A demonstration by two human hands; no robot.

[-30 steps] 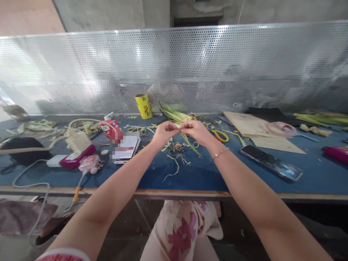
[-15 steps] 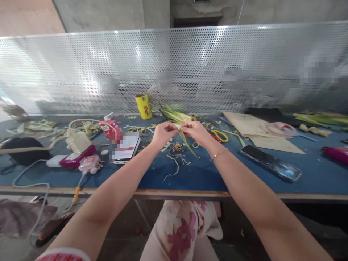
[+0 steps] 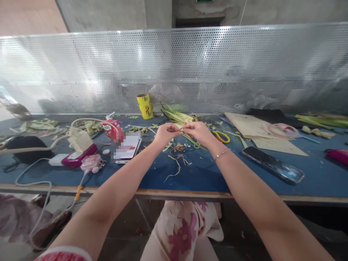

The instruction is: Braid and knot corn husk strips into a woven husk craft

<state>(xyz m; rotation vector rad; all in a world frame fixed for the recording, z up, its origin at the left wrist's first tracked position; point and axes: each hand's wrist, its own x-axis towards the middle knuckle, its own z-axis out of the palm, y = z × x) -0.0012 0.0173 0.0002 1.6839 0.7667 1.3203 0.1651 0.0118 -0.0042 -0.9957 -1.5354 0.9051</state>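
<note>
Over the middle of the table, my left hand (image 3: 166,134) and my right hand (image 3: 197,131) meet with their fingertips almost touching. Both are closed in a pinch on a narrow green leaf strip (image 3: 195,142), whose pale end shows between the fingertips and whose tail slants down under my right hand. Exactly how the fingers grip it is too small to tell. Just behind lies a bunch of long green leaves (image 3: 178,115). Curled dry fibres (image 3: 177,148) and a long thin pale strand (image 3: 178,168) rest on the table below my hands.
On the left are a phone (image 3: 127,146), a pink pouch (image 3: 112,130), a power strip (image 3: 78,156) and cables. Yellow-handled scissors (image 3: 223,137), cardboard (image 3: 244,127) and a second phone (image 3: 273,165) lie right. A yellow roll (image 3: 145,106) stands before the perforated metal screen (image 3: 187,65).
The leaf strip's tail, which hung down to the right below my hands, now lies higher and closer under my right hand. The view has shifted slightly.
</note>
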